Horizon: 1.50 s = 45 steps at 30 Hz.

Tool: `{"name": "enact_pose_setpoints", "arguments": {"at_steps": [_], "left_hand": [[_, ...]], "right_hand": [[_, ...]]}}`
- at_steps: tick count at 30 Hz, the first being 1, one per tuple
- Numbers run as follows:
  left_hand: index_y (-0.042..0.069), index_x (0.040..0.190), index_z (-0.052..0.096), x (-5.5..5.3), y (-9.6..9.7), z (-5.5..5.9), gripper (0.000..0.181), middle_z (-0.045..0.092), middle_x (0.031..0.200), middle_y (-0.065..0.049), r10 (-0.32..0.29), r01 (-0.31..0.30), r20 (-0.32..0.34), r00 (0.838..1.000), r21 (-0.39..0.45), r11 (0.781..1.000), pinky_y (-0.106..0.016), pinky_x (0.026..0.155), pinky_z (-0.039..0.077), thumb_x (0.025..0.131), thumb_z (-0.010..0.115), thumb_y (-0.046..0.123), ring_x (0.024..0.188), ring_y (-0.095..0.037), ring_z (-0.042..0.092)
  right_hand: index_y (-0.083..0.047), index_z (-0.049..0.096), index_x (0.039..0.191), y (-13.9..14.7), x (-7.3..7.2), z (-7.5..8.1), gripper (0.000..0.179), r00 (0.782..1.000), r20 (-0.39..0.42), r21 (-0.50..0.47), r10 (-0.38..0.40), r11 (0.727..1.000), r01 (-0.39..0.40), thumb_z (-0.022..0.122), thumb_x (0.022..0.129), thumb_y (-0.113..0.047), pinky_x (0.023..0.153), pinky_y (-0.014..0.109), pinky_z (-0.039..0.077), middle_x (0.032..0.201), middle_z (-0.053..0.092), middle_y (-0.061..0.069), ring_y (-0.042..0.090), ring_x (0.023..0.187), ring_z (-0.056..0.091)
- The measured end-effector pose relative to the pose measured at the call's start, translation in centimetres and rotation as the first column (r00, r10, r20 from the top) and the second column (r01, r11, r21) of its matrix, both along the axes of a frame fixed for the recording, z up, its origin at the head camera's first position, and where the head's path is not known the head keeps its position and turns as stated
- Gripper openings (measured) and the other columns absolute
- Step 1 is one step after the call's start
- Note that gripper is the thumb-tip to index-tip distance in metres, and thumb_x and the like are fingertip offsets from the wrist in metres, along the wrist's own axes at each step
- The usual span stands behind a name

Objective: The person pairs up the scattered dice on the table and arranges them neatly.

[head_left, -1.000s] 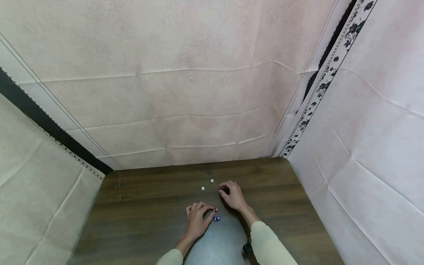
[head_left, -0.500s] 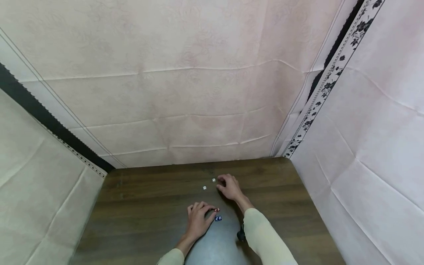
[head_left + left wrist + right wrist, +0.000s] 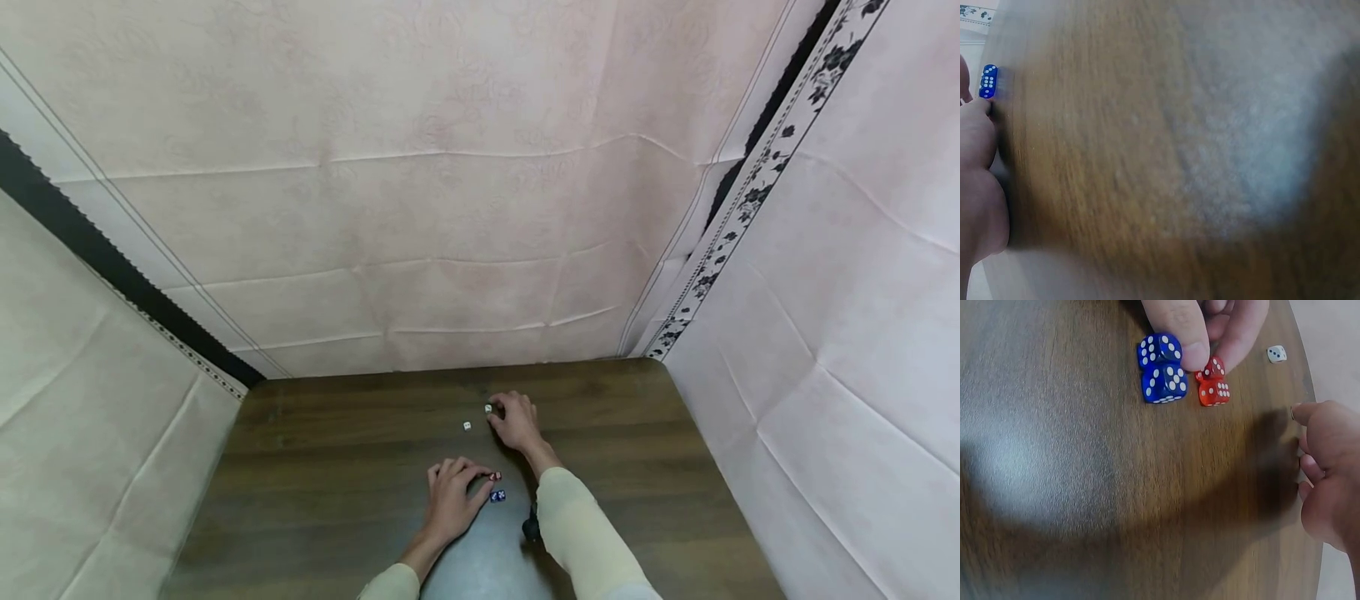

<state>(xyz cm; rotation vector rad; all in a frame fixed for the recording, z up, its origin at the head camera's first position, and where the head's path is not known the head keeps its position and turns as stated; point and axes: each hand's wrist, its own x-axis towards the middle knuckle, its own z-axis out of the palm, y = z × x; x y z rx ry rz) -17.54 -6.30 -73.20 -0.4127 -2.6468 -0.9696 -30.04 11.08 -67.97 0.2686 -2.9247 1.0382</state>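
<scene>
My left hand [image 3: 452,498] rests on the table, thumb and index finger pinching one of two red dice [image 3: 496,476] that sit side by side. Just nearer to me, two blue dice [image 3: 498,496] stand against each other close to the left thumb; the right wrist view shows the blue dice [image 3: 1164,367] and red dice [image 3: 1213,383] large. Farther back, my right hand [image 3: 517,421] holds a white die [image 3: 488,408] between curled thumb and index finger. A second white die [image 3: 467,426] lies to its left.
The brown wooden table [image 3: 330,467] has a glossy light reflection near its front. Pale patterned cloth [image 3: 465,250] hangs behind it and along both sides. A dark round object [image 3: 531,528] is at the right forearm.
My right hand has moved left and slightly away from me, and its thumb and index finger have reached round the farther white die. The left hand has stayed at the red dice.
</scene>
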Motion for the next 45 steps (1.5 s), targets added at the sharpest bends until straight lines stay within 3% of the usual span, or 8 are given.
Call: {"name": "enact_pose_setpoints", "arguments": {"at_steps": [10,15,23,30,36,45], "left_hand": [[0.029,0.107,0.087,-0.1,-0.1,-0.1,0.013,0.076,0.103,0.008,-0.01,0.01,0.01,1.0,0.023,1.0,-0.054,0.103,0.035,0.096,0.093,0.03,0.1,-0.015,0.062],[0.028,0.107,0.087,0.1,-0.1,0.2,0.014,0.076,0.103,0.008,-0.012,0.011,0.01,1.0,0.025,1.0,-0.054,0.103,0.035,0.095,0.094,0.029,0.1,-0.015,0.061],[0.031,0.109,0.087,0.0,0.0,0.2,0.013,0.076,0.104,0.009,-0.017,0.016,0.041,0.999,0.02,1.0,-0.054,0.104,0.034,0.097,0.092,0.033,0.102,-0.015,0.061],[0.029,0.108,0.087,0.0,-0.1,0.0,0.014,0.077,0.105,0.007,-0.013,0.012,0.008,1.0,0.02,1.0,-0.053,0.103,0.034,0.095,0.093,0.031,0.1,-0.015,0.062],[0.029,0.107,0.087,-0.2,-0.1,-0.2,0.015,0.077,0.104,0.008,-0.01,0.011,-0.024,1.0,0.013,1.0,-0.052,0.102,0.034,0.094,0.094,0.031,0.101,-0.016,0.062],[0.031,0.109,0.087,-0.1,-0.2,-0.3,0.015,0.077,0.105,0.009,-0.016,0.016,0.002,1.0,0.007,1.0,-0.053,0.104,0.034,0.096,0.093,0.034,0.102,-0.015,0.062]], "right_hand": [[-0.011,0.083,0.126,-0.7,-0.5,-0.5,0.023,0.998,-0.038,0.041,-0.054,0.998,0.056,0.083,0.104,-0.019,0.096,0.054,0.047,0.123,0.075,0.013,0.037,0.117,0.065],[-0.013,0.085,0.119,-0.8,-0.8,-1.6,0.017,0.995,-0.062,0.014,-0.079,0.997,0.08,0.084,0.103,-0.018,0.094,0.057,0.045,0.121,0.075,0.013,0.038,0.117,0.065],[-0.01,0.084,0.115,-0.3,0.0,-0.7,0.014,0.992,-0.106,0.016,-0.065,0.998,0.067,0.084,0.102,-0.015,0.093,0.059,0.046,0.118,0.076,0.014,0.035,0.111,0.066],[-0.011,0.083,0.118,1.0,0.8,-0.5,0.014,0.999,-0.038,-0.046,-0.017,0.999,0.015,0.08,0.106,-0.016,0.109,0.058,0.046,0.122,0.076,0.011,0.033,0.115,0.066],[-0.011,0.083,0.12,2.7,1.7,-0.2,0.014,1.0,-0.021,-0.089,0.007,0.996,-0.009,0.079,0.107,-0.016,0.108,0.057,0.053,0.123,0.076,0.01,0.031,0.117,0.068],[-0.012,0.084,0.119,4.0,4.4,-0.2,0.013,0.999,-0.036,-0.131,0.028,0.991,-0.032,0.079,0.107,-0.016,0.108,0.057,0.055,0.123,0.077,0.009,0.03,0.118,0.07]]}}
